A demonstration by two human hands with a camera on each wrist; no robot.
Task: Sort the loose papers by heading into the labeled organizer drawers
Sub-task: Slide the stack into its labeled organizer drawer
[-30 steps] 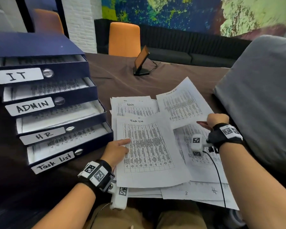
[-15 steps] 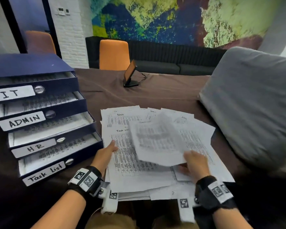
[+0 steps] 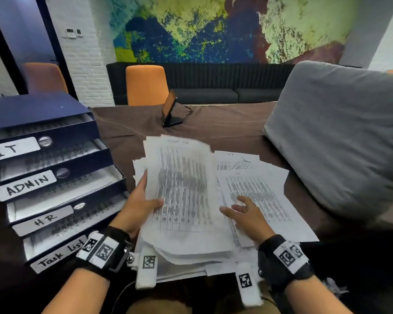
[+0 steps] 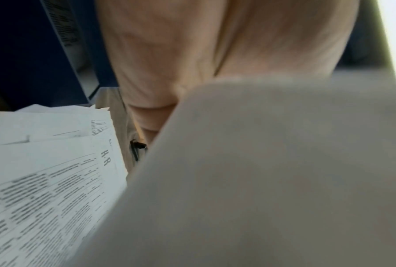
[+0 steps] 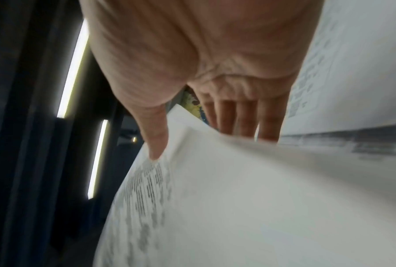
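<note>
Four labeled drawers (image 3: pixel 55 177) at left already hold sheets, the left hand (image 3: pixel 138 200) pinches a lifted sheaf of papers (image 3: pixel 182 189) mid-table, and the right hand (image 3: pixel 245 214) hovers spread over many loose papers (image 3: pixel 259 191) seemingly still unsorted.

Matt white paper sheets (image 3: pixel 182 191) lie on brown cloth table cover (image 3: pixel 225 125); organizer drawers (image 3: pixel 55 177) carry shiny metal knobs (image 3: pixel 45 141).

papers (image 3: pixel 182 191): printed sheaf, lifted | organizer drawers (image 3: pixel 55 177): four, open, labeled
</note>
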